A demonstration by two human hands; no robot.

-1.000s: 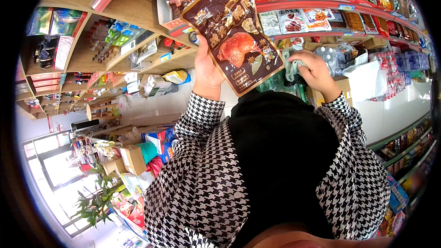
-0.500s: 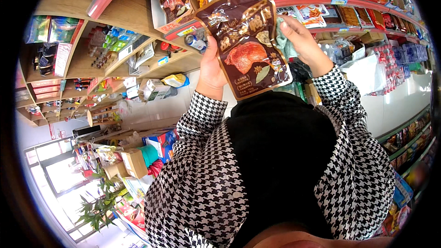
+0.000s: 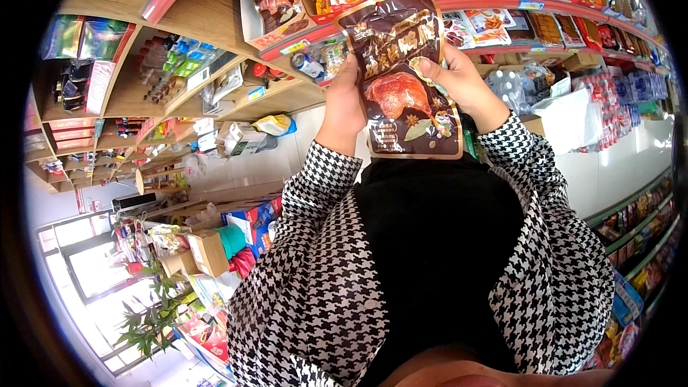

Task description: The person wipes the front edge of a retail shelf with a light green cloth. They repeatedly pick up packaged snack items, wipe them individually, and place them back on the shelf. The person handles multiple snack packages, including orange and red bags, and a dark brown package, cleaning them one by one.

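Note:
Upright in front of my chest is a shiny dark-brown food pouch with a gold border and a picture of reddish cooked meat. My left hand grips its left edge, thumb lying along the front. On the other side my right hand pinches the right edge, its thumb pressed onto the front and its fingers behind. A scrap of pale green cloth peeks out under the right thumb; most of it is hidden. The fingers behind the pouch are out of sight.
Beyond the pouch, a red-edged shelf carries boxes of packaged snacks. One display box at its left end holds similar brown pouches. A drinks can stands on a lower shelf. Wooden shelves with goods line the left; bottle packs sit at right.
The pouch has shifted slightly right and straightened from its tilt, its upper part now bending. My right thumb has come onto its front, and the green cloth is now mostly covered.

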